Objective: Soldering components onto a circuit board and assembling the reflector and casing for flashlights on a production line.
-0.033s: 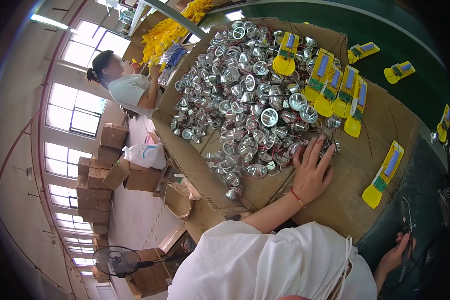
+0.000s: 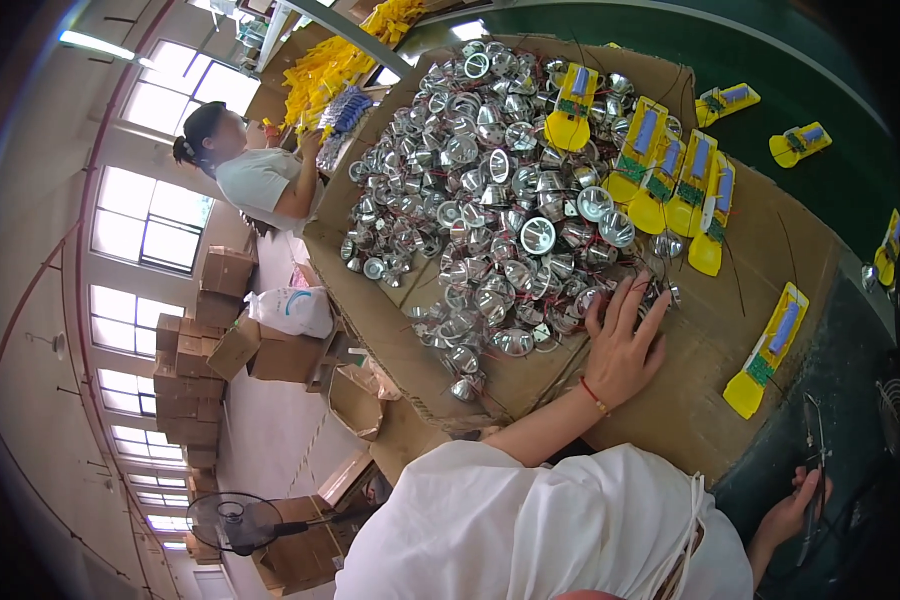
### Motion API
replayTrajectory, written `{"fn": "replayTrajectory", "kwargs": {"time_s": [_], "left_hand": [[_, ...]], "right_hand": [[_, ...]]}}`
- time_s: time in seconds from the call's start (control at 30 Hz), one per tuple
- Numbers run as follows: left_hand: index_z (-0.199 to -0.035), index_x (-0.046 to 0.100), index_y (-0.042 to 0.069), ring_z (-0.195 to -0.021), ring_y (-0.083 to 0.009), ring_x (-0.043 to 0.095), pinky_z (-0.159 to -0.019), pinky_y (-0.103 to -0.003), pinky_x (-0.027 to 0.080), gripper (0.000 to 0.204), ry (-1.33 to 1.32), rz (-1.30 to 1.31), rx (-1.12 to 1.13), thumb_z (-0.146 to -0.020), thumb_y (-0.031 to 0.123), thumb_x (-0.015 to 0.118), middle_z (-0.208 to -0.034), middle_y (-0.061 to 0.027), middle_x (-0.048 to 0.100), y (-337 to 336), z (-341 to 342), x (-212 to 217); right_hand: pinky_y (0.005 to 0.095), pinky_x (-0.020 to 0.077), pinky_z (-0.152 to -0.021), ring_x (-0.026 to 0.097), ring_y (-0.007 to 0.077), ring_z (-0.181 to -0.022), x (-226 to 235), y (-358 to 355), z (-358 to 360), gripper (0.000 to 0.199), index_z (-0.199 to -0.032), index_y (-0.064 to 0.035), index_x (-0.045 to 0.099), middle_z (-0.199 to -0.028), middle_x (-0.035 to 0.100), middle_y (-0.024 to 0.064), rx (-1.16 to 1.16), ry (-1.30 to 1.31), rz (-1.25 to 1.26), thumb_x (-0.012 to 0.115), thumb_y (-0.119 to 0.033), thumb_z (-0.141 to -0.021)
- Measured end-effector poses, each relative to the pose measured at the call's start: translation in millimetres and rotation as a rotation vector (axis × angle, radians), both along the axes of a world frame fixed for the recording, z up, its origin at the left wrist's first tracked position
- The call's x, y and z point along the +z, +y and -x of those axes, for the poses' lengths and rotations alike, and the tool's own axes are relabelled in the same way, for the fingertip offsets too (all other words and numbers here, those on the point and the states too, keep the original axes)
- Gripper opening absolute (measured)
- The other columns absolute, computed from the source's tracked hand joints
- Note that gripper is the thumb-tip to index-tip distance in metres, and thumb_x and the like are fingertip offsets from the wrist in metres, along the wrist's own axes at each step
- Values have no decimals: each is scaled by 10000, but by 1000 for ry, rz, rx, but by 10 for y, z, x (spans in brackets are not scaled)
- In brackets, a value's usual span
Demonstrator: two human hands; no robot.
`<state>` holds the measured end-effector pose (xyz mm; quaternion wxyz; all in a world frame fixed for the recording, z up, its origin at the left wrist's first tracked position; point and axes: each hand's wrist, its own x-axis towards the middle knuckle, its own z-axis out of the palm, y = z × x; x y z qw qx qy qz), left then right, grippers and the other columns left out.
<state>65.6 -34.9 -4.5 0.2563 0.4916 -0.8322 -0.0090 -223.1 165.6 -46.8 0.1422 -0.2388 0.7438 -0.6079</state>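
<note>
My left hand [image 2: 622, 345] lies flat, fingers spread, on the near edge of a heap of shiny silver reflector cups with thin wires [image 2: 490, 190], spread over brown cardboard [image 2: 690, 400]. A red band circles that wrist. My right hand [image 2: 785, 510], low at the right, is closed round a thin dark tool [image 2: 812, 470] that points upward. Several yellow housings with small circuit boards [image 2: 670, 175] lie side by side beyond the heap. One more yellow housing [image 2: 767, 350] rests to the right of my left hand.
A dark green table [image 2: 830, 70] carries further yellow housings [image 2: 799, 143]. Another person in a white top [image 2: 260, 180] works at the far left end beside a pile of yellow parts [image 2: 340, 60]. Stacked cardboard boxes [image 2: 200, 340] and a floor fan [image 2: 232, 522] stand below left.
</note>
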Motion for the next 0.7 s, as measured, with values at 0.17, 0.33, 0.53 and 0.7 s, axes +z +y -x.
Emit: {"fn": "replayTrajectory", "kwargs": {"time_s": [0.17, 0.33, 0.53, 0.7], "left_hand": [[-1286, 447, 145, -1255, -316, 332, -1003, -498, 186, 615, 9, 0, 0, -702, 152, 640, -1374, -152, 343, -13, -3, 5], [-1287, 453, 151, -1263, -326, 318, -1008, -499, 171, 613, -7, -6, 7, -702, 158, 636, -1390, -153, 331, -27, 16, -11], [-1285, 456, 153, -1272, -335, 296, -1007, -503, 162, 607, -35, -3, 26, -704, 161, 633, -1388, -144, 336, -27, 31, -3], [-1280, 461, 156, -1268, -334, 295, -1001, -503, 169, 596, -27, 6, 14, -707, 161, 628, -1376, -139, 349, -42, 25, -39]], "right_hand": [[269, 439, -706, 538, 165, -735, -111, 105, 47, 197, -942, 68, 542, -804, 534, 109, 31, -40, 62, 536, -119, -880], [282, 472, -729, 532, 173, -745, -201, 145, 60, 194, -977, 77, 520, -899, 528, 136, 71, -10, 73, 528, -85, -872], [289, 477, -753, 537, 189, -783, -188, 179, 61, 201, -996, 76, 508, -951, 537, 154, 110, 36, 47, 522, -83, -874], [287, 478, -749, 538, 189, -789, -150, 133, 29, 207, -1003, 76, 507, -947, 536, 153, 114, 58, 26, 518, -89, -878]]}}
